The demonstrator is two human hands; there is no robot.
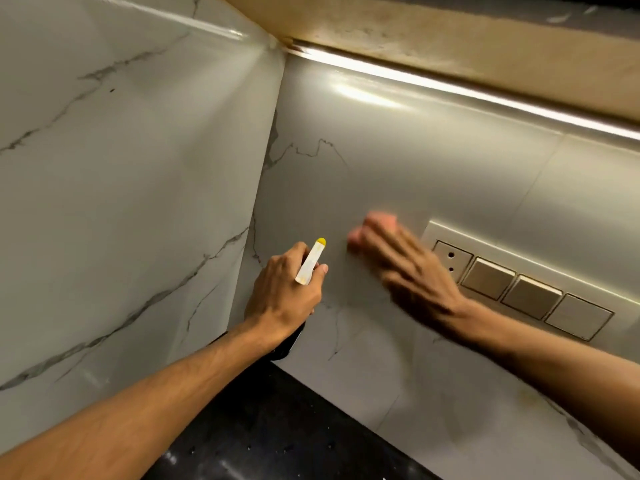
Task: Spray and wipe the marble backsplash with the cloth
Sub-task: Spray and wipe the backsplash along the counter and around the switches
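Note:
The grey-veined white marble backsplash (346,181) meets a second marble wall (121,188) in a corner. My left hand (282,296) grips a spray bottle (310,263) with a white head, a yellow nozzle tip and a dark body, its nozzle close to the backsplash. My right hand (408,268) lies flat on the backsplash with its fingers straight, blurred by motion. A pinkish blur (379,220) shows at its fingertips; I cannot tell whether it is the cloth.
A white switch panel (519,289) with a socket and three switches sits just right of my right hand. A black speckled countertop (277,431) runs below. Overhead are a wooden cabinet underside (433,39) and a light strip (450,88).

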